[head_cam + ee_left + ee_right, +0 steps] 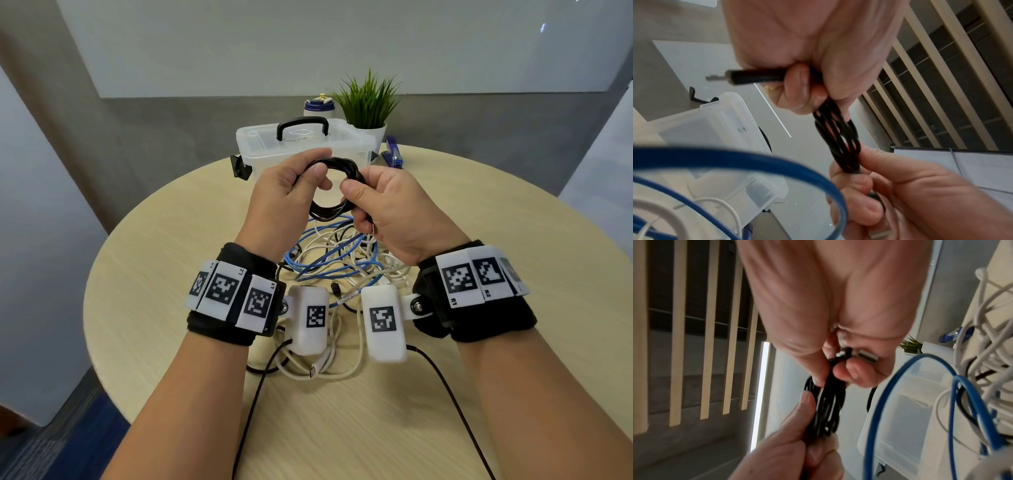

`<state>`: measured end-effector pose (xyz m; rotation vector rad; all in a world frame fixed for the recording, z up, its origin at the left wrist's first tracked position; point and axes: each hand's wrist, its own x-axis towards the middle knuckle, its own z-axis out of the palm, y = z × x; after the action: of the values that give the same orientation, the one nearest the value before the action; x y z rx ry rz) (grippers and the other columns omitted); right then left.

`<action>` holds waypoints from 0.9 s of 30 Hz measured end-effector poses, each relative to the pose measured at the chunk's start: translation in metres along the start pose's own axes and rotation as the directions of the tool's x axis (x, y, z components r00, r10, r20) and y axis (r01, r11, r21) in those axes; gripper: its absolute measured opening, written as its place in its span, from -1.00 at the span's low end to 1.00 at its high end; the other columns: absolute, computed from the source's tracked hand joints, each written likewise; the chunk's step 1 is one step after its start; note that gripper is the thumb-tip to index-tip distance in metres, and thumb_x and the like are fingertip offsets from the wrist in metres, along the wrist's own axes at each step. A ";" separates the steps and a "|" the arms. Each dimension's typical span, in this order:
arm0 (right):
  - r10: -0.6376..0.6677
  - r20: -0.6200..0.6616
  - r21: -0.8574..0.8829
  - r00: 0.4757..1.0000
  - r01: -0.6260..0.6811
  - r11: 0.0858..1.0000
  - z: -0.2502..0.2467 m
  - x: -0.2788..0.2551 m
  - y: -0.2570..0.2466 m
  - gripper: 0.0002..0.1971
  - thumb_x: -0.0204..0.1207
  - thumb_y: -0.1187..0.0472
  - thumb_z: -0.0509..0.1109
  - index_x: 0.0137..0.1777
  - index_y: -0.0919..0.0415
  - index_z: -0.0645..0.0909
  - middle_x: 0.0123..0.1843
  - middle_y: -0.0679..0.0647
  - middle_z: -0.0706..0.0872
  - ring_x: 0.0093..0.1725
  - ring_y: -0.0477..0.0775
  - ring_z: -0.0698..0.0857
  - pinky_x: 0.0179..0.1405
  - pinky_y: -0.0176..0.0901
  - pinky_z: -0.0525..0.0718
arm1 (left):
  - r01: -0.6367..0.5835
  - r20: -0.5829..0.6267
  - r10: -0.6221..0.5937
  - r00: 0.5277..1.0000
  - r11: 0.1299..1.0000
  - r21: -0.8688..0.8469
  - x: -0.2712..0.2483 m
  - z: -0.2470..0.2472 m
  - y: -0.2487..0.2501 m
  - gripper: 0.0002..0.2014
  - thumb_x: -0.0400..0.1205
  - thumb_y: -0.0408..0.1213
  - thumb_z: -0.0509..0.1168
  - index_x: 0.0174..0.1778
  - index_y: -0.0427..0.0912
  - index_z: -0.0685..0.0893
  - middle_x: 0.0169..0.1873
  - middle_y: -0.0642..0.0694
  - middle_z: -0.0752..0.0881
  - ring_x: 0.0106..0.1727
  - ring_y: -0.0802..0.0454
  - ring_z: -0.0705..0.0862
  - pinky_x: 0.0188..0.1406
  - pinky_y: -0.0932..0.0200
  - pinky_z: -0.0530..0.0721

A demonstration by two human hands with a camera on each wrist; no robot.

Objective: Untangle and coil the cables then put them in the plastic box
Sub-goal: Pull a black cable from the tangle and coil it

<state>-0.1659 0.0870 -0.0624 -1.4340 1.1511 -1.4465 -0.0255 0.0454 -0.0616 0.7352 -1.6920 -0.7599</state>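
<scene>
- Both hands hold the coiled black cable (pixel 337 186) above the table (pixel 479 240): left hand (pixel 284 202) pinches its 9 o'clock side, right hand (pixel 383 212) its 3 o'clock side.
- The plastic box (pixel 301 144), lid closed, sits at 12 o'clock.
- Tangled blue and white cables (pixel 339 260) lie beneath the hands.

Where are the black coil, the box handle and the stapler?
black coil (pixel 346 164): head view, top arc of the loops between the hands.
box handle (pixel 302 122): head view, top bar of the black handle.
stapler (pixel 394 154): head view, blue body beside the box.
</scene>
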 end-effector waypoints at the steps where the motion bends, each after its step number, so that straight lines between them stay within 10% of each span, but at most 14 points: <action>1: -0.007 -0.011 -0.035 1.000 0.007 0.999 0.000 0.000 0.000 -0.90 0.67 0.34 0.24 -0.03 0.22 0.58 -0.33 0.11 0.47 -0.48 -0.11 0.40 -0.57 -0.30 0.39 | 0.017 -0.002 -0.017 1.000 1.000 0.000 0.000 0.000 0.000 -0.72 0.70 -0.29 0.22 0.33 -0.17 0.63 -0.22 0.03 0.72 -0.29 0.37 0.59 -0.14 0.38 0.50; 4: -0.038 -0.077 -0.108 0.996 0.029 0.994 0.001 0.001 0.000 -0.88 0.68 0.30 0.23 -0.06 0.17 0.56 -0.29 0.15 0.53 -0.47 -0.10 0.43 -0.52 -0.25 0.43 | 0.042 -0.109 -0.034 0.994 0.996 0.074 0.001 -0.001 -0.005 -0.67 0.60 -0.11 0.37 0.29 -0.01 0.61 -0.11 0.12 0.67 -0.19 0.16 0.60 -0.08 0.20 0.57; 9: -0.039 -0.138 -0.124 0.990 0.022 0.992 0.000 0.002 0.000 -0.86 0.69 0.27 0.21 -0.05 0.07 0.57 -0.18 0.08 0.73 -0.47 -0.17 0.49 -0.49 -0.31 0.48 | 0.043 -0.157 -0.025 0.987 0.993 0.112 0.002 -0.004 -0.005 -0.70 0.48 -0.14 0.49 -0.40 -0.06 0.48 -0.53 0.10 0.46 -0.48 0.20 0.37 -0.41 0.28 0.40; 18: -0.050 -0.139 -0.150 0.989 0.029 0.988 -0.001 0.002 0.001 -0.89 0.69 0.25 0.22 -0.01 0.07 0.55 -0.19 0.05 0.76 -0.43 -0.15 0.51 -0.45 -0.30 0.50 | 0.024 0.025 -0.028 0.999 0.989 0.149 -0.002 -0.002 0.000 -0.84 0.66 -0.21 0.28 -0.24 -0.06 0.66 -0.50 0.13 0.48 -0.49 0.28 0.39 -0.42 0.39 0.35; 27: -0.058 -0.142 -0.034 0.988 0.054 0.998 -0.006 0.001 -0.004 -0.85 0.67 0.36 0.23 -0.05 0.13 0.55 -0.30 0.04 0.69 -0.52 -0.12 0.42 -0.55 -0.31 0.43 | 0.011 0.059 -0.007 0.998 0.998 -0.062 -0.003 -0.002 -0.001 -0.88 0.60 -0.24 0.22 -0.25 -0.10 0.57 -0.21 -0.25 0.62 -0.14 -0.07 0.58 0.08 -0.20 0.64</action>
<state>-0.1715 0.0876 -0.0582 -1.4123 1.2341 -1.5992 -0.0231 0.0468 -0.0635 0.6835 -1.7115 -0.8437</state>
